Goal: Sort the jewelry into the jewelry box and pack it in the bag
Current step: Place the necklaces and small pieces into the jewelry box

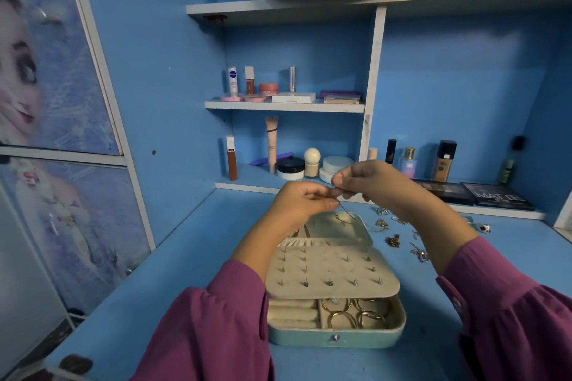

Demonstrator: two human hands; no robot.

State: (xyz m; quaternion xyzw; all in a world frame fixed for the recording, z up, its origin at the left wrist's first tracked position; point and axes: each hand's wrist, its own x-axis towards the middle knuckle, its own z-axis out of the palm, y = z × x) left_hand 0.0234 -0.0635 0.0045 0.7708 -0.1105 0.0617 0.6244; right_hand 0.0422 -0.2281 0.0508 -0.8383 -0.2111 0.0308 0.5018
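Both hands, left hand (298, 204) and right hand (374, 184), pinch a thin chain (344, 210) above the open jewelry box (335, 284) on the desk (192, 244), seemingly mid-sorting; next it likely needs lowering into the lid, with loose jewelry (393, 240) remaining beside the box.

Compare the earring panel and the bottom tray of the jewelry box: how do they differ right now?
The earring panel is a flat padded flap studded with rows of small posts; the bottom tray is a recessed base split into compartments. The panel carries studs; the tray holds gold bangles on its right side and ring rolls on its left. The panel lies tilted over the tray, covering its far part. Both are cream-lined.
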